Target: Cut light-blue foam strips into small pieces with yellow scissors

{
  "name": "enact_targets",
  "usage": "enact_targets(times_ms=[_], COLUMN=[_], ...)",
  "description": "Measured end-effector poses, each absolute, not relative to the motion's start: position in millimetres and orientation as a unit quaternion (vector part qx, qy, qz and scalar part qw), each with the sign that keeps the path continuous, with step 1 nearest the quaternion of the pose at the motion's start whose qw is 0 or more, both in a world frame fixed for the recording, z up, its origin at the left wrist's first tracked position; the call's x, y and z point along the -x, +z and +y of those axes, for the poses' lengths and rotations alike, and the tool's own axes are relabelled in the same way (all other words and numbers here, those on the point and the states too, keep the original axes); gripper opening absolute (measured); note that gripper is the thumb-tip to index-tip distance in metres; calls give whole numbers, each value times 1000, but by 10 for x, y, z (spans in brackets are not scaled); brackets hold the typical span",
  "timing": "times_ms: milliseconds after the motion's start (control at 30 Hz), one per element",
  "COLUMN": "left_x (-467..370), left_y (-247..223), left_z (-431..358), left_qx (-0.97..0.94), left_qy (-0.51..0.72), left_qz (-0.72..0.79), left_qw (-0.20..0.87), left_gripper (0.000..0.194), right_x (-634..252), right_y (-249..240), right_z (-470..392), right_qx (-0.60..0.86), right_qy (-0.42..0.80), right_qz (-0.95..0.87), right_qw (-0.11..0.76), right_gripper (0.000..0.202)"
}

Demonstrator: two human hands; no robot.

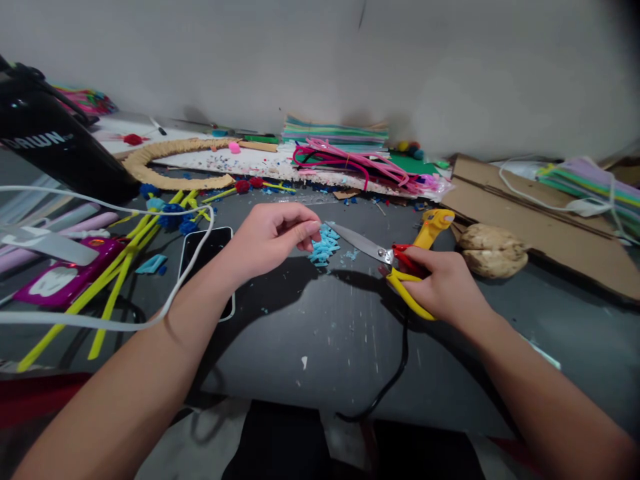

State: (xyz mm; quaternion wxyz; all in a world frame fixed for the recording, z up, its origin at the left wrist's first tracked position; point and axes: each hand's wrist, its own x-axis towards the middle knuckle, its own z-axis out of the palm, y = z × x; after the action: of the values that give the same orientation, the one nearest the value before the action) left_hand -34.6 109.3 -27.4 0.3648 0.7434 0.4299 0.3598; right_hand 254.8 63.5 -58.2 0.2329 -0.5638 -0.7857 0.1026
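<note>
In my right hand (435, 280) are scissors (363, 245) with red and yellow handles, their blades pointing left and looking closed. My left hand (280, 237) is pinched beside the blade tips, over the edge of a small pile of light blue cut bits (325, 247) on the dark grey table (310, 333). Whatever its fingertips hold, if anything, is too small to make out. Behind the scissors lies a yellow glue gun (431, 227), its black cord running toward the table's front edge.
A phone (206, 250) lies beneath my left forearm, near a white cable (193, 277) and yellow stems (113, 280). A black bottle (60, 140) stands back left. On the right are a brown lumpy ball (493, 251) and cardboard (540, 223); pink pipe cleaners (350, 163) lie behind.
</note>
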Motion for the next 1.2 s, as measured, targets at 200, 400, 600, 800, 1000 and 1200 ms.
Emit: enact_targets(times_ms=[200,400,600,800,1000,1200], left_x=[341,337,338,334,329,336], left_y=[-276,-270,-271,-266,-259,-267], left_z=[1092,1090,1088,1086,1083,1081], left_qx=[-740,-746,-748,-748,-751,-754], left_qy=[368,375,377,374,372,370], left_qz=[430,423,419,421,421,419], left_qw=[364,352,350,350,346,344], left_gripper=[20,21,19,18,19,21], right_x=[-2501,-2537,-2570,-2576,-2544,-2544], right_y=[-532,-592,-618,-615,-583,-580], right_z=[613,629,634,638,640,624], right_qx=[578,559,557,558,578,573], right_qy=[136,132,118,108,113,139], right_qz=[-764,-783,-788,-792,-772,-769], right_qw=[253,239,233,223,241,248], right_gripper=[26,21,11,8,19,18])
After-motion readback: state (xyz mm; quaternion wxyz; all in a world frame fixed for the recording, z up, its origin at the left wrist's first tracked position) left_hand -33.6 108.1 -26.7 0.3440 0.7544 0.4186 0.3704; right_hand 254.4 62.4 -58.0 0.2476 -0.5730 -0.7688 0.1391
